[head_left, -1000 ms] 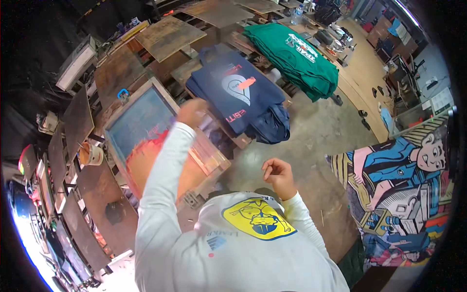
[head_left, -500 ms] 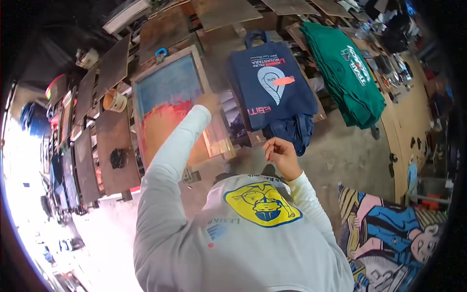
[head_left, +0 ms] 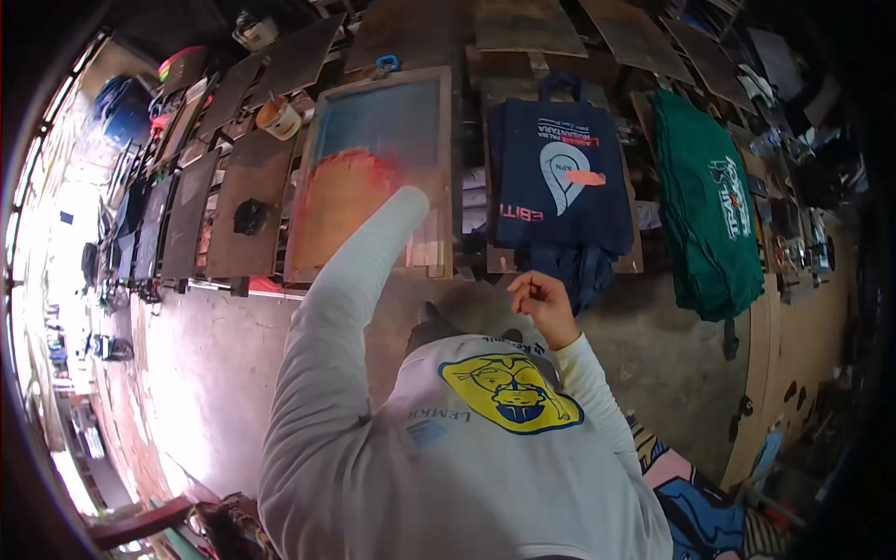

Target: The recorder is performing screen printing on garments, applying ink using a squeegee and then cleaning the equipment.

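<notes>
My left hand [head_left: 423,174] is over the right side of a wood-framed printing screen [head_left: 443,103], smeared by motion so its fingers cannot be made out. Blue-grey mesh shows at the screen's far end, with red-pink ink [head_left: 350,168] across its middle and an orange-tan area nearer me. My right hand [head_left: 546,303] hovers in front of the table edge, fingers loosely bent and apart, nothing seen in them. It is nearest to a navy tote bag [head_left: 611,210], which lies flat with a white drop-shaped print and a salmon strip on it. Other navy fabric hangs below its near edge.
A stack of green printed fabric [head_left: 705,205] lies right of the tote bag. Left of the screen are a dark board [head_left: 238,177] with a black lump [head_left: 249,217] and a stained tub [head_left: 278,118]. A blue clamp-like piece [head_left: 387,63] sits at the screen's far edge.
The view has shifted, so the table things sit farther right. My left hand has become more blurred over the screen's right side. My right hand keeps nearly the same loose pose.
</notes>
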Action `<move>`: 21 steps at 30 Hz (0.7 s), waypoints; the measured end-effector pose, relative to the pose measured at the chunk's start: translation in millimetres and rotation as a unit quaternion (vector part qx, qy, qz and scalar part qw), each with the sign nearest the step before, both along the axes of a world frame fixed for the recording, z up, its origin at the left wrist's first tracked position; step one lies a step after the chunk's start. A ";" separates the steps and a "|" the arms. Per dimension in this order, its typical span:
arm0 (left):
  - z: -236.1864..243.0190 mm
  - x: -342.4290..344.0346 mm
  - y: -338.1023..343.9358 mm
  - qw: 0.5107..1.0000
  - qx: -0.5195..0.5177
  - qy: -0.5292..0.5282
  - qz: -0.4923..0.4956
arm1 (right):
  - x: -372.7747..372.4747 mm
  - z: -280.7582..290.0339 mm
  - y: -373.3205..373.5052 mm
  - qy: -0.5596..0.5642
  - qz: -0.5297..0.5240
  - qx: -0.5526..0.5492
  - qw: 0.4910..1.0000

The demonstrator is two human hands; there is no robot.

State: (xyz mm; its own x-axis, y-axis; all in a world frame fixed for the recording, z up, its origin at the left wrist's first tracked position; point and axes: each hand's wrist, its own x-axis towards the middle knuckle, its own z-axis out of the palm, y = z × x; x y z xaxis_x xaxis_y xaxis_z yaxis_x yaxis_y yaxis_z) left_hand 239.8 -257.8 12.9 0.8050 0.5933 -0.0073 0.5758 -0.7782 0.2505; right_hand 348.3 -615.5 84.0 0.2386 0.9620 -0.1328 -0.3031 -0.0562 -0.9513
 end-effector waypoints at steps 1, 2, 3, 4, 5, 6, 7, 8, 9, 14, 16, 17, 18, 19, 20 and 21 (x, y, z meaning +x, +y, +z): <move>7.5 -0.2 0.9 1.000 -0.001 0.002 0.000 | -1.1 -12.3 1.6 0.006 0.022 0.006 1.000; 13.6 -10.4 7.4 0.999 -0.032 -0.024 0.002 | -4.5 -22.6 8.9 0.007 0.031 0.007 0.999; 20.4 -17.3 9.2 0.997 -0.066 -0.048 -0.001 | -9.7 -35.6 17.4 0.022 0.067 -0.016 0.997; 27.6 -22.7 13.0 0.997 -0.068 -0.045 0.001 | -15.6 -50.2 28.2 0.037 0.102 -0.039 0.993; 40.7 -26.0 12.8 0.993 -0.112 -0.038 0.002 | -22.0 -70.7 41.3 -0.023 0.114 -0.064 0.991; 45.3 -34.4 17.4 0.988 -0.153 -0.036 0.008 | -30.7 -72.3 53.9 -0.021 0.120 -0.066 0.990; 44.4 -43.2 20.2 0.986 -0.154 -0.056 0.020 | -42.2 -73.7 66.4 -0.142 0.095 -0.048 0.984; 43.5 -51.8 21.5 0.986 -0.157 -0.055 0.024 | -53.0 -74.4 80.2 -0.261 0.068 -0.029 0.962; 45.7 -57.2 23.8 0.985 -0.160 -0.064 0.022 | -64.5 -73.6 92.8 -0.261 0.068 -0.031 0.963; 55.6 -93.4 36.3 0.961 -0.252 -0.107 -0.020 | -111.5 -85.2 142.5 -0.485 0.013 -0.028 0.874; 77.0 -102.0 30.8 0.968 -0.236 -0.075 -0.047 | -128.4 -89.1 150.4 -0.514 -0.010 -0.049 0.856; 77.9 -112.6 34.0 0.966 -0.240 -0.074 -0.058 | -137.5 -88.0 156.0 -0.545 -0.021 -0.057 0.836; 75.6 -126.5 40.2 0.961 -0.241 -0.110 -0.079 | -147.7 -80.6 162.8 -0.544 -0.029 -0.067 0.836; 73.0 -139.7 47.3 0.954 -0.243 -0.146 -0.101 | -156.7 -72.7 168.7 -0.551 -0.044 -0.053 0.832; 69.4 -155.3 57.6 0.950 -0.251 -0.142 -0.116 | -170.7 -64.2 175.1 -0.558 -0.062 -0.042 0.827; 63.6 -169.3 70.2 0.945 -0.266 -0.147 -0.124 | -183.4 -61.5 182.6 -0.559 -0.072 -0.055 0.824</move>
State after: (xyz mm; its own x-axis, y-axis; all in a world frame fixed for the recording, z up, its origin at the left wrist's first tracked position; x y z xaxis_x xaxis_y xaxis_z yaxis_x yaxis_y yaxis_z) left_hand 70.5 -187.6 76.5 0.9321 0.3621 -0.0066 0.2379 -0.5986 0.7649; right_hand 164.8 -432.9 22.5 0.3821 0.9095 0.1638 0.7484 -0.2006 -0.6322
